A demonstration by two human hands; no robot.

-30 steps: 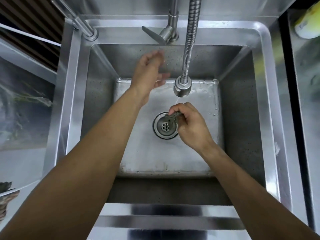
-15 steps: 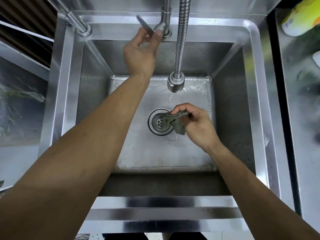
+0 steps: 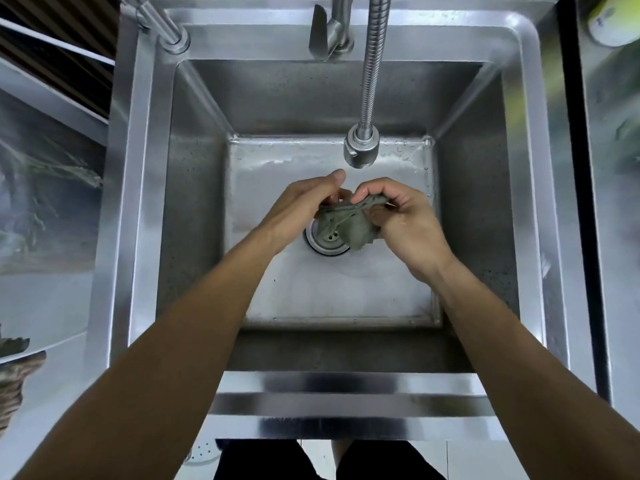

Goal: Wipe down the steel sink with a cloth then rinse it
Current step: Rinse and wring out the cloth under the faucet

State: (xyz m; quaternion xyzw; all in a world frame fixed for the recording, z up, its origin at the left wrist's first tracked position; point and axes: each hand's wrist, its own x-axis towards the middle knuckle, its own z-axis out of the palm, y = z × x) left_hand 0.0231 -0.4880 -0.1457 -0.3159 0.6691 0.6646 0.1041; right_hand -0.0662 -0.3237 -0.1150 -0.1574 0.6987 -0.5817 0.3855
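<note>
Head view: you look straight down into one steel sink (image 3: 519, 188), and both of your hands are over its floor. There is one cloth (image 3: 349, 223), grey-green and bunched, and it hangs between the hands just above the one drain (image 3: 323, 239), covering the drain's right part. Your right hand (image 3: 405, 223) has its fingers curled over the cloth's upper edge, with the thumb pressing the fabric from your side, so the cloth is gripped at its right end and droops below the knuckles. Your left hand (image 3: 301, 206) meets the cloth at its left end; its fingers (image 3: 334, 195) curl in toward the fabric and the thumb lies straight along the top, pointing to the spout. How firmly the left fingers hold the cloth you cannot tell, since they are tucked behind the hand. The two hands are almost touching, thumb tip near fingertip.

One hose spout (image 3: 360, 150) hangs from the back and ends just beyond the hands, above the sink floor. One tap lever (image 3: 320, 29) stands at the rear rim, well apart from both hands, and one pipe (image 3: 162, 22) runs off at the rear left corner. A yellow-green bottle (image 3: 613, 22) lies on the counter at the far right. Drops cling to the sink's back edge.
</note>
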